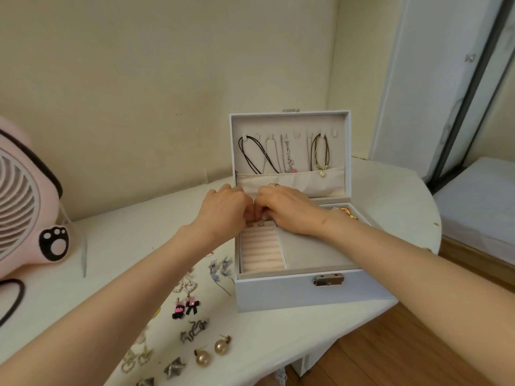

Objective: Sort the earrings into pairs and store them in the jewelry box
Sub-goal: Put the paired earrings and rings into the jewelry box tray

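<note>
Over the white table (264, 344), left hand (223, 211) and right hand (288, 210) meet, pinching paired round studs (256, 223) into the white jewelry box (278, 293) beneath.

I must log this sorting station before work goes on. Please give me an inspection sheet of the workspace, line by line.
Surface: white table, rounded at the right.
Job's things: jewelry box open, lid upright; two studs at the far end of the ring rolls; loose earrings on the table left of the box.
Clutter: pink fan at far left; necklaces hang inside the lid.
Hands: left hand and right hand meet over the studs, fingers curled; grip cannot be told.
Cables: black cord looped below the fan.
Surroundings: wooden floor, white door, pale wall.
</note>
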A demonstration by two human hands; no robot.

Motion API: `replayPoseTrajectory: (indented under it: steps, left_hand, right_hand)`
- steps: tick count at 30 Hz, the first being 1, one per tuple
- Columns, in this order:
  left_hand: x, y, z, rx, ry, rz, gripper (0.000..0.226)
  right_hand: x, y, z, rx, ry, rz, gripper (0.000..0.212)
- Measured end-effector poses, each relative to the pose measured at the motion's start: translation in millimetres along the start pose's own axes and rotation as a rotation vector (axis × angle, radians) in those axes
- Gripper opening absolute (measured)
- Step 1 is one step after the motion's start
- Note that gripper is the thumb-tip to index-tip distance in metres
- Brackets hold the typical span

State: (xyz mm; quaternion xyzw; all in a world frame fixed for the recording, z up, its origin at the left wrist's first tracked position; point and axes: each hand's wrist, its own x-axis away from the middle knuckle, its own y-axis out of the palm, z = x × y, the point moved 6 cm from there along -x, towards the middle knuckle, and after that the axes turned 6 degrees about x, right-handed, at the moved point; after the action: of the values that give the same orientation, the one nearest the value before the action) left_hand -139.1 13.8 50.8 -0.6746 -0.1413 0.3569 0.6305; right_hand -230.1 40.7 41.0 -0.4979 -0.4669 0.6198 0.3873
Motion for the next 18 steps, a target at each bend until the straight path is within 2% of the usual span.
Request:
replayPoseTrajectory:
  steps: [5, 11, 18]
  left_hand:
    - [0.4, -1.9, 1.8, 0.009, -0.001, -0.027, 0.017]
    - [2.8, -5.3, 1.3, 0.022, 0.011, -0.004, 0.02]
    - [8.9, -8.8, -4.9, 0.068, -0.011, -0.013, 0.028]
  right_hand:
    - [0.9, -5.0, 0.1, -0.063, 0.061, 0.037, 0.015]
    - [3.3, -6.9, -3.3, -0.056, 0.06, 0.068, 0.017]
    - [8.8, -9.5, -0.2, -0.158, 0.091, 0.054, 0.017]
